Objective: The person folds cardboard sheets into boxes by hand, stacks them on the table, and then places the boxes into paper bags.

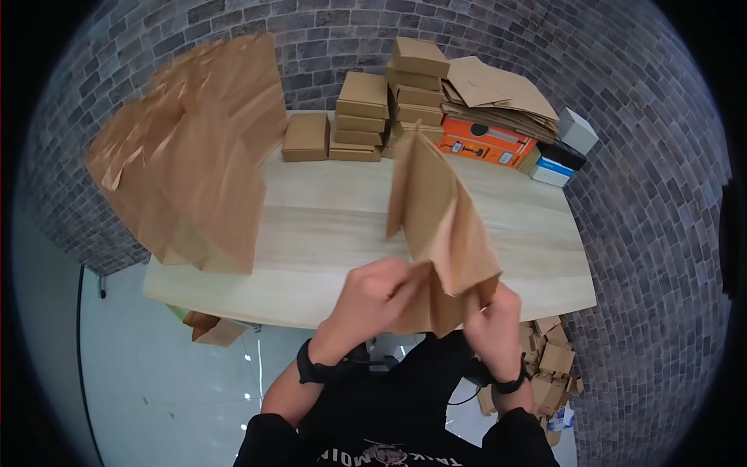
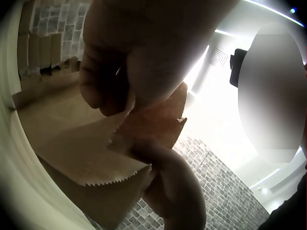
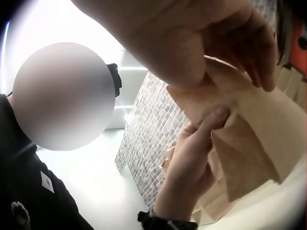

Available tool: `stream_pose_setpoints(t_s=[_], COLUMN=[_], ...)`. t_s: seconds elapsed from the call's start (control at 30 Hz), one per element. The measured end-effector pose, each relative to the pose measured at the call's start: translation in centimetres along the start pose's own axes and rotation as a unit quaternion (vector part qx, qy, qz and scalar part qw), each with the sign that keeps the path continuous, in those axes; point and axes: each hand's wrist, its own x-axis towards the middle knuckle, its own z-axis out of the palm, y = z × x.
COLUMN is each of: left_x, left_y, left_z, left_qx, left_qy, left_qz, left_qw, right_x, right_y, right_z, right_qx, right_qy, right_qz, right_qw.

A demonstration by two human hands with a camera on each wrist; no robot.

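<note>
Both hands hold a brown paper bag (image 1: pixel 443 222) by its mouth, over the table's front edge. Its zigzag-cut rim shows in the left wrist view, where the paper (image 2: pixel 72 143) fans apart in folds. My left hand (image 1: pixel 375 292) pinches the near left side of the mouth between thumb and curled fingers. On the other side my right hand (image 1: pixel 494 315) grips the rim, its fingertips partly hidden by the paper. In the right wrist view the left thumb lies on the bag (image 3: pixel 240 163), below the right hand (image 3: pixel 230 48).
A large brown paper bag (image 1: pixel 202 171) stands on the table (image 1: pixel 327 233) at left. Along the back are stacked cardboard boxes (image 1: pixel 362 109), flat paper bags (image 1: pixel 498 89) on orange boxes (image 1: pixel 482 144), and small boxes (image 1: pixel 576 131). Cardboard pieces (image 1: pixel 552 366) lie on the floor at right.
</note>
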Motion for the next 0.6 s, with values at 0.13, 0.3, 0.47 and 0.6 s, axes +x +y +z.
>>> stream_pose_setpoints(t_s=[0.13, 0.3, 0.47, 0.6], left_x=[-1.2, 0.3, 1.5, 2.1], left_y=[-1.7, 1.5, 7.3, 10.7], left_z=[-2.3, -5.2, -4.2, -3.7], left_qx=[0.081, 0.133, 0.123, 0.186], left_qy=[0.070, 0.183, 0.166, 0.182], left_qz=[-0.086, -0.130, -0.003, 0.105], left_qw=[0.991, 0.965, 0.978, 0.960], right_x=[0.5, 2.6, 1.9, -0.5], right_y=[4.1, 2.5, -4.6, -9.0], right_z=[-2.6, -7.1, -9.6, -11.3], right_qx=[-0.110, -0.151, -0.229, -0.181], right_qy=[0.039, 0.117, 0.132, 0.275], right_qz=[0.113, 0.086, 0.095, -0.017], right_qw=[0.987, 0.978, 0.960, 0.944])
